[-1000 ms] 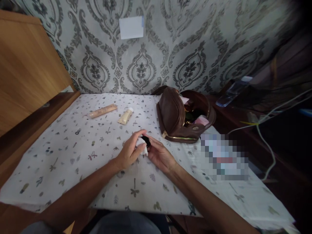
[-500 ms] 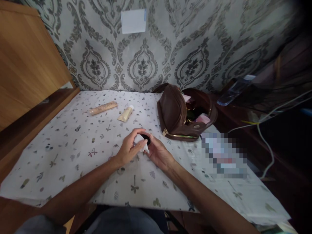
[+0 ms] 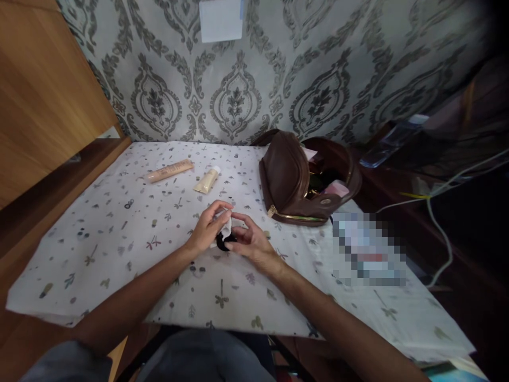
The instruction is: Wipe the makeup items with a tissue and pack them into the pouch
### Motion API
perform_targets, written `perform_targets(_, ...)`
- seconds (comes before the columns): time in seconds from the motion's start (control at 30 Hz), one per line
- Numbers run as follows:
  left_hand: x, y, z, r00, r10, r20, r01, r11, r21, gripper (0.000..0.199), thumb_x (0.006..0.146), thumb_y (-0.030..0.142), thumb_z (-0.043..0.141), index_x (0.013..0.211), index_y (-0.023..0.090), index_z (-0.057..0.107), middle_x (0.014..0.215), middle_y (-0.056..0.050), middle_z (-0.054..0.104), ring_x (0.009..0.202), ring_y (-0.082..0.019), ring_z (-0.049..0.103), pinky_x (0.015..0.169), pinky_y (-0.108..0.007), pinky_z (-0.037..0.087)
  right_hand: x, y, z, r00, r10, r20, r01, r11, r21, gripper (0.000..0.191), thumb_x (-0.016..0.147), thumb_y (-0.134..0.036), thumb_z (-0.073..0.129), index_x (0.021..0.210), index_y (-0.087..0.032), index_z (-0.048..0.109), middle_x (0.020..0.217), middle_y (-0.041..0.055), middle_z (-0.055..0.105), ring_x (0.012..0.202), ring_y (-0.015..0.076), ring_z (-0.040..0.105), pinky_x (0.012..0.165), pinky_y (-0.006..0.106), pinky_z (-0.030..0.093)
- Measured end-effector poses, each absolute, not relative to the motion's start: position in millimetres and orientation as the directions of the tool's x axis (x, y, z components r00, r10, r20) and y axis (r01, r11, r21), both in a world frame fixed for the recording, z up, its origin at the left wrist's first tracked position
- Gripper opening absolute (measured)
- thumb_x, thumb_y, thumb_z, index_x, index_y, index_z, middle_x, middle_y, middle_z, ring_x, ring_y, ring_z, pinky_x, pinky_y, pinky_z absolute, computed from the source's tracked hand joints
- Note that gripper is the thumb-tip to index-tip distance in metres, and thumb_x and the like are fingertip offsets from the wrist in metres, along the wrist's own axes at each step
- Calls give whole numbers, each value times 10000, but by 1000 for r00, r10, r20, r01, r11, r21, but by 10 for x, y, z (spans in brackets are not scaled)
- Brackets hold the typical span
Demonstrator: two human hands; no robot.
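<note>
My left hand (image 3: 207, 229) is closed on a crumpled white tissue (image 3: 226, 228) and presses it against a small black round object (image 3: 224, 243). My right hand (image 3: 254, 247) grips that object from the right, its thumb on the lower edge. Whether it is a compact or a lid I cannot tell. Both hands are just over the patterned white tablecloth (image 3: 151, 270). Beyond them lie a long beige tube (image 3: 170, 171) and a shorter cream tube (image 3: 207, 181) with a white cap.
An unzipped brown leather bag (image 3: 284, 172) with pink items inside stands at the back right. Beside it lies a pixelated, blurred-out item (image 3: 369, 252). A clear plastic bottle (image 3: 392, 142) and white cables (image 3: 447, 233) are further right. A wooden cabinet (image 3: 51, 95) borders the left.
The black round object has been turned and lowered between my hands, now below the tissue. My right fingers have shifted around it. The view has tilted slightly downward.
</note>
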State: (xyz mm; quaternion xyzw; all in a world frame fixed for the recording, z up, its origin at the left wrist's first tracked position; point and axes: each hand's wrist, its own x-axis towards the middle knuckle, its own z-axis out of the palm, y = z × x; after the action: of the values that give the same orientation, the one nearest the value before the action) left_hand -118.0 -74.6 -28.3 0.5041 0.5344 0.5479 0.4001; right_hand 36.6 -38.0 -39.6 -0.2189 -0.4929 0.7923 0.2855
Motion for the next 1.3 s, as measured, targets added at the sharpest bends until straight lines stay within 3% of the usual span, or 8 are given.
perform_targets(0.17,-1176,-740,-325,-176,982,70,177,-39,984,361,920,565,511,1067,237,543,817,12,563,701,-147,531,638,-264,422,377,-372,-423,-547,833,87,-160,-2,-987,576,616,-191,832,1103,-278,536,821,-41,699,692,142,593,706,292,464)
perform_targets(0.37,-1071,-787,-338,-124,985,116,361,-65,930,390,940,505,512,1212,226,495,838,5,582,718,-167,546,724,-311,433,433,-372,-472,-386,889,245,88,300,-950,643,634,-115,712,1224,-306,545,929,-21,716,709,173,580,773,340,452)
perform_targets(0.47,-1019,-824,-320,-134,974,184,442,-108,891,458,907,474,585,1271,213,486,966,-41,615,747,-177,559,758,-334,450,452,-369,-480,-359,889,284,96,338,-936,618,669,-132,695,1243,-312,554,974,-1,713,764,194,600,784,343,459)
perform_targets(0.53,-1020,-838,-305,-120,983,141,426,-77,902,478,909,488,583,1286,213,478,887,-22,620,691,-169,550,721,-325,457,460,-364,-482,-363,885,291,91,344,-934,611,685,-137,705,1250,-314,550,980,1,713,795,200,605,807,346,465)
perform_targets(0.9,-1077,-710,-377,-209,976,-60,-161,27,987,390,884,576,577,1022,211,572,782,7,639,763,-176,649,683,-271,488,445,-334,-543,-428,834,348,-102,338,-935,542,737,-275,816,1228,-313,590,1065,31,713,892,199,632,846,352,497)
perform_targets(1.03,-1070,-721,-379,-190,980,-58,-173,25,985,401,902,572,563,1094,220,567,779,16,639,734,-163,646,651,-253,470,445,-293,-543,-421,806,417,-50,438,-897,350,743,-275,801,1077,-291,696,1135,62,674,992,222,636,827,349,527)
perform_targets(1.13,-1082,-744,-356,-147,989,-34,-115,17,993,472,922,586,528,1215,217,556,846,-11,678,844,-193,672,767,-293,499,451,-277,-531,-410,791,454,27,508,-861,290,737,-254,785,1017,-266,712,1136,70,655,1015,227,632,802,344,547)
perform_targets(1.3,-1095,-755,-364,-111,993,49,-79,-58,995,600,951,619,429,1390,222,529,1222,-89,681,1224,-266,583,1060,-394,419,456,-307,-485,-411,784,465,90,542,-835,220,796,-246,714,1010,-231,672,1052,56,690,955,203,645,801,332,549)
